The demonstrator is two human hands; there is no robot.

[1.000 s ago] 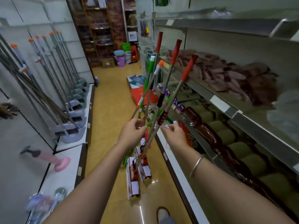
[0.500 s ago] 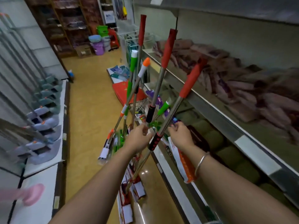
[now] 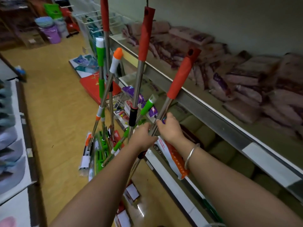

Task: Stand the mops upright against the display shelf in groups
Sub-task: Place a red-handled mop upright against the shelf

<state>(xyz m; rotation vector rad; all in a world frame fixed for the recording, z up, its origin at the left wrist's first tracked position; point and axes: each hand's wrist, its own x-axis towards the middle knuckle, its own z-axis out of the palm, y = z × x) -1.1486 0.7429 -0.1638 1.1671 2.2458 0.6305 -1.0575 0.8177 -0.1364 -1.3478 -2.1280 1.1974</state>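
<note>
Several mops stand bunched in the aisle beside the display shelf [image 3: 201, 102] on the right. Three have red foam grips: the nearest red-handled mop [image 3: 182, 76] leans on the shelf edge, a second red-handled mop [image 3: 145, 35] and a third red-handled mop [image 3: 104, 13] rise behind it. Green-handled mops [image 3: 100, 53] and an orange-tipped mop [image 3: 116, 59] lean among them. My left hand [image 3: 141, 136] grips the metal poles low down. My right hand [image 3: 169, 126] holds the pole of the nearest red-handled mop. The mop heads [image 3: 85, 154] rest on the floor.
The right shelf holds stacked purple-brown packages [image 3: 229, 76] above and green cushions [image 3: 226, 149] below. An orange-and-white package [image 3: 173, 156] lies on its lowest ledge. More mop heads [image 3: 9, 145] line the left shelf. Buckets [image 3: 49, 30] stand at the aisle's far end; packages lie on the yellow floor.
I have stepped closer to the right shelf and the mop bundle has swung toward it. The nearest red handle now rests against the shelf edge, and both hands have come closer together on the poles.
</note>
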